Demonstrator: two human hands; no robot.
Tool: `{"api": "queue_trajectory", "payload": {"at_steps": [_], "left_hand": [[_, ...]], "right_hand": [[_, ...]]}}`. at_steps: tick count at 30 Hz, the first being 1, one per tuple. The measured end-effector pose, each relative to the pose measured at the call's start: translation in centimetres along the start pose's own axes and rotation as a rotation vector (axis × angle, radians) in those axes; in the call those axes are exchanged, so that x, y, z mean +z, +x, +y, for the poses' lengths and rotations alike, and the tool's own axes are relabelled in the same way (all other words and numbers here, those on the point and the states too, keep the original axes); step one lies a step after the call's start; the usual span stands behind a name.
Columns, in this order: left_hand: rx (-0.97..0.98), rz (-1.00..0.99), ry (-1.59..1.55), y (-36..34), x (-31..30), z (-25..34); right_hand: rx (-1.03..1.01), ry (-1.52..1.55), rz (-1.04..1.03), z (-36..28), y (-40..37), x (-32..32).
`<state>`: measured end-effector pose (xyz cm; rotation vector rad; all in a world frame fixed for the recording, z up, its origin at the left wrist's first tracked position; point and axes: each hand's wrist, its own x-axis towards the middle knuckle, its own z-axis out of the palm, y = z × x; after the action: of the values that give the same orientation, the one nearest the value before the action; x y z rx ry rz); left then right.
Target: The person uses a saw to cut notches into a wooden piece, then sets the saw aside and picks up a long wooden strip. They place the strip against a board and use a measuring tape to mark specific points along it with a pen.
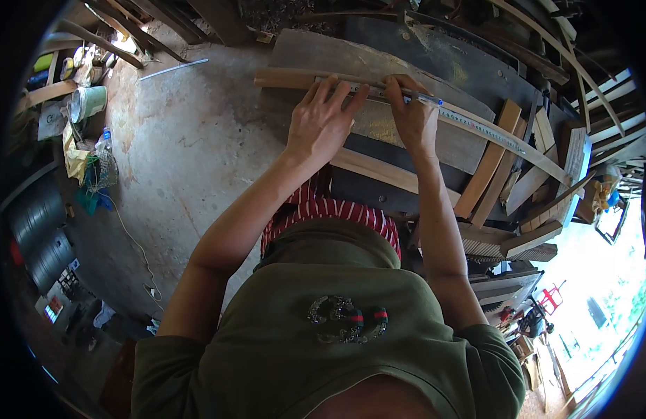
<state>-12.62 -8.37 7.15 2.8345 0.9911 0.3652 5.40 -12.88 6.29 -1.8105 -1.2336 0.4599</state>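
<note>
A long wooden strip (284, 78) lies across the dark workbench, with a pale tape measure (487, 131) stretched along it. My left hand (321, 120) rests on the strip and tape with its fingers spread. To its right, my right hand (411, 115) is closed round a pen (429, 101), whose blue end points right. The fingertips of my right hand touch the strip's upper edge. Beneath the strip is a wide, worn board (316, 52).
Wooden pieces (489, 166) lie at the bench's right side. A plank (379, 170) runs below my hands. On the left floor stand a bucket (89, 103) and a bottle (106, 140); a cable (138, 244) trails there. A thin rod (175, 68) lies at the upper left.
</note>
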Motion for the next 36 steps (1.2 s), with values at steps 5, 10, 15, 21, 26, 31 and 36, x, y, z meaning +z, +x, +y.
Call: {"api": "queue_trajectory", "payload": {"at_steps": [5, 10, 15, 21, 26, 31, 36], "left_hand": [[0.003, 0.008, -0.003, 0.00, -0.12, -0.02], [0.005, -0.006, -0.001, -0.11, 0.06, -0.06], [0.004, 0.004, 0.004, -0.08, -0.04, 0.01], [-0.001, -0.010, 0.001, -0.13, 0.11, -0.04], [0.001, -0.008, 0.001, -0.09, 0.15, 0.00], [0.005, 0.004, 0.015, -0.17, 0.31, -0.16], [0.008, 0.009, 0.006, -0.14, 0.14, -0.07]], "right_hand": [[0.002, -0.020, -0.018, -0.14, -0.15, 0.01], [-0.005, 0.037, 0.044, 0.24, -0.06, 0.32], [0.000, -0.028, -0.011, 0.04, -0.18, 0.05], [0.042, -0.054, -0.039, -0.40, -0.31, -0.20], [0.019, -0.014, 0.012, 0.00, -0.10, 0.17], [-0.026, -0.050, -0.006, 0.08, -0.23, 0.14], [0.015, -0.001, 0.009, -0.01, -0.15, 0.14]]}}
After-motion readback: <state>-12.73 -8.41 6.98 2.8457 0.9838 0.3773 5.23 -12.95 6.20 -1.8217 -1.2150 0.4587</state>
